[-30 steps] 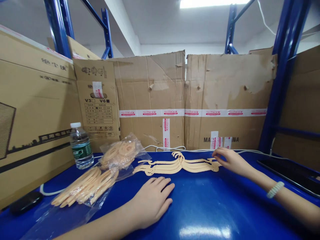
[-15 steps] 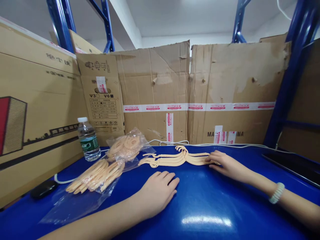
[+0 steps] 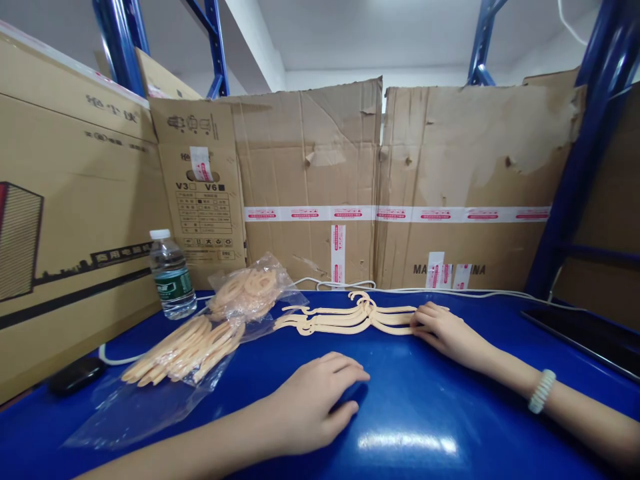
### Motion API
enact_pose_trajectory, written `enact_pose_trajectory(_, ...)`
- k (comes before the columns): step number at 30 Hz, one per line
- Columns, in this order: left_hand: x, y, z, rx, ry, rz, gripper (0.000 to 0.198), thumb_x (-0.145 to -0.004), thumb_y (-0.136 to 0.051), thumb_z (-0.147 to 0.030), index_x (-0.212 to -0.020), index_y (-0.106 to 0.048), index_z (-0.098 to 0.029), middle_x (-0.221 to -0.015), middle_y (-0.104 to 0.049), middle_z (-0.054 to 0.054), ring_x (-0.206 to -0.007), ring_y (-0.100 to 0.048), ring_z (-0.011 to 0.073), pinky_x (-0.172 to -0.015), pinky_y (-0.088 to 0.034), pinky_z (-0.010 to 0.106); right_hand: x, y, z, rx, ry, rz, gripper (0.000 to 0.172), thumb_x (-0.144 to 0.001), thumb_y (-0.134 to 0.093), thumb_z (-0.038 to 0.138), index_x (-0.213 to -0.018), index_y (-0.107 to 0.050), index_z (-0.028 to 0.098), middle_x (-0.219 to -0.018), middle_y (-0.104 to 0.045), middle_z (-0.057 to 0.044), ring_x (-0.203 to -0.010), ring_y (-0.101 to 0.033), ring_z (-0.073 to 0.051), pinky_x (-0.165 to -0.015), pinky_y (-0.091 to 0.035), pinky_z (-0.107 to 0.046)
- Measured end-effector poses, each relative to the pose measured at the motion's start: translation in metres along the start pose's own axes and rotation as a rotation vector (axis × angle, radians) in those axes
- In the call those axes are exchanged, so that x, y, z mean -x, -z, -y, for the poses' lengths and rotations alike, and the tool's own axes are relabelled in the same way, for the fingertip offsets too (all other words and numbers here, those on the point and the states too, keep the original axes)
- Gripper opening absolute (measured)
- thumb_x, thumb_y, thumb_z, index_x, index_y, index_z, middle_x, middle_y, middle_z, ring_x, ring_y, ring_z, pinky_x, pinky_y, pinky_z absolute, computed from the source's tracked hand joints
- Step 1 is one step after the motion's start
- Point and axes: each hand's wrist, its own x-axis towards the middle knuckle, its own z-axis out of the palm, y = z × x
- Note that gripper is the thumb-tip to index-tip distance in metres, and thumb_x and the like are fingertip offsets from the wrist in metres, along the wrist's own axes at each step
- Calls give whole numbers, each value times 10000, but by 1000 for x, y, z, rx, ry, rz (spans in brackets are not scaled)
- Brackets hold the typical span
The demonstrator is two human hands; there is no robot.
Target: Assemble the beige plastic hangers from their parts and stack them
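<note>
Several beige clothes hangers (image 3: 335, 323) lie stacked flat across the middle of the blue table, their hooks bunched together at the centre. My right hand (image 3: 437, 328) is closed over the right-hand arms of these hangers, hiding part of them. A pale coiled band circles that wrist. Nearer to me, my left hand (image 3: 325, 397) hovers over or rests on the table, in front of the hangers and apart from them. Its thumb is spread from the fingers and nothing is in it. Left of the stack, a clear plastic bag (image 3: 200, 393) holds more beige hangers.
A water bottle (image 3: 173, 277) and a black mouse (image 3: 77, 375) stand at the left. Cardboard boxes (image 3: 310, 173) wall off the back and left side. White cables (image 3: 445, 291) run along the rear edge. A dark flat device (image 3: 583, 340) lies at the right.
My left hand has turned and its thumb has spread away from the fingers. My right fingers have curled further round the hanger arms. The view has shifted slightly.
</note>
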Motion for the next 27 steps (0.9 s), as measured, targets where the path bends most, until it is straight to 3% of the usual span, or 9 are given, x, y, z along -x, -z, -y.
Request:
enact_pose_trajectory(6,-4,-4,4,312,228,-106,385,-771,-585,-149,-1151,-591,-204,-1181,-640,54,-1108,-581,214,-1006,-444,383,5,9,1,-182,-17,35,122,-901,-469,250,-844,-559,190,-889,-604,-88,-870,-544,-239,-791,-435,-379)
enact_pose_trajectory(11,-10,-6,10,735,439,-155,404,-729,-587,-109,-1127,-562,-175,-1190,-630,96,-1143,-569,223,-1045,-395,425,8,11,1,-289,-71,81,90,-870,-484,252,-811,-515,191,-814,-592,-48,-733,-538,-185,-675,-419,-303)
enact_pose_trajectory(18,-8,-9,12,1287,701,-432,407,-707,-625,-110,-1109,-565,-139,-1240,-570,146,-1147,-561,254,-1005,-435,372,12,32,-9,-502,-147,93,234,-874,-514,394,-776,-485,183,-677,-521,4,-600,-454,-136,-551,-355,-244)
enact_pose_trajectory(22,-12,-8,14,1446,760,-477,336,-684,-593,-23,-1014,-567,-82,-1172,-593,193,-1061,-620,252,-969,-472,330,19,48,-19,-617,-214,5,294,-861,-563,461,-799,-487,184,-713,-531,-2,-624,-467,-138,-561,-364,-241)
enact_pose_trajectory(27,-16,-11,20,1473,786,-632,541,-679,-630,-23,-1180,-448,-112,-1280,-516,199,-989,-656,236,-949,-479,338,22,54,-13,-711,-220,-68,304,-854,-586,468,-807,-484,186,-726,-543,-8,-644,-490,-145,-575,-385,-245)
